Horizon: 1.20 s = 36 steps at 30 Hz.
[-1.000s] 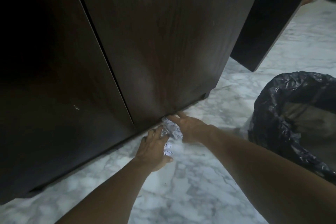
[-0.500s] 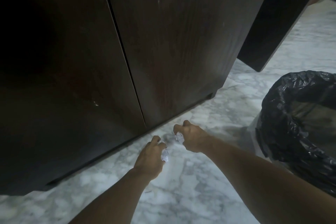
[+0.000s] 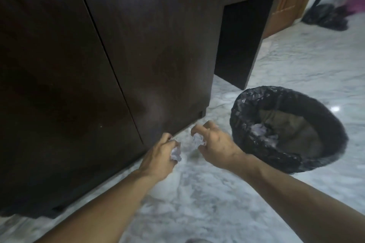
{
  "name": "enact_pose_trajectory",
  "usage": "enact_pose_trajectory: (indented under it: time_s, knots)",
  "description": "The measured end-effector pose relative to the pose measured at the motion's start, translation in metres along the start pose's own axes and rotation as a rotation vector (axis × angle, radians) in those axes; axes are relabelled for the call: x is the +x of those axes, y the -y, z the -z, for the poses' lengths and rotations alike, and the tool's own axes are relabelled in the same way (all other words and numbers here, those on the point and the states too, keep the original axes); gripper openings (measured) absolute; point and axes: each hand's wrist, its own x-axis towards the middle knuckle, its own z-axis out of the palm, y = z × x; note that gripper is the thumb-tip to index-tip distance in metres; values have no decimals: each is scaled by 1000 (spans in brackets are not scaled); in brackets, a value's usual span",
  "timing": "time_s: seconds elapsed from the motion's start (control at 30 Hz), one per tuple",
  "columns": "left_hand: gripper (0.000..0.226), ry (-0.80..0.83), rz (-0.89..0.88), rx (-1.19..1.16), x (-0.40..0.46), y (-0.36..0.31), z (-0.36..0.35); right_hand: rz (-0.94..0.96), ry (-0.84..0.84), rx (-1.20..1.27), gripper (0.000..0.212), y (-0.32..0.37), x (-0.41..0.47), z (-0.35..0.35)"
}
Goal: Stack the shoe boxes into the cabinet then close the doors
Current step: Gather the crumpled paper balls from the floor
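Head view: bin (image 3: 333, 144) contains crumpled paper (image 3: 260, 131); left hand (image 3: 160, 156) and right hand (image 3: 214, 143) each pinch a paper wad; cabinet (image 3: 98, 55) doors closed.

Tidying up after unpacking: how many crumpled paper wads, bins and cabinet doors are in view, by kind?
Crumpled paper wads: 3, in the left hand, right hand and bin
Lined bins: 1
Closed cabinet doors: 2
Total: 6
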Motion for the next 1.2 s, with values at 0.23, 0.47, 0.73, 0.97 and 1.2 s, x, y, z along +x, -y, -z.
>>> enact_pose_trajectory:
  time_s: [0.23,0.47,0.73,0.97,1.2]
  knots:
    - [24,-112,-200,-88,42,-126,30,-201,-293,20,40,-37,-55,119]
    - [60,-16,-208,-178,82,-208,6,-433,-232,33,56,-106,-80,157]
    - [72,139,-146,134,81,-225,-25,-513,-146,-130,33,-128,-120,165]
    - [104,143,-41,184,45,-217,-43,-610,-7,-42,92,-138,-147,131]
    - [121,171,49,117,34,-215,-48,-623,-88,49,110,-136,-151,129]
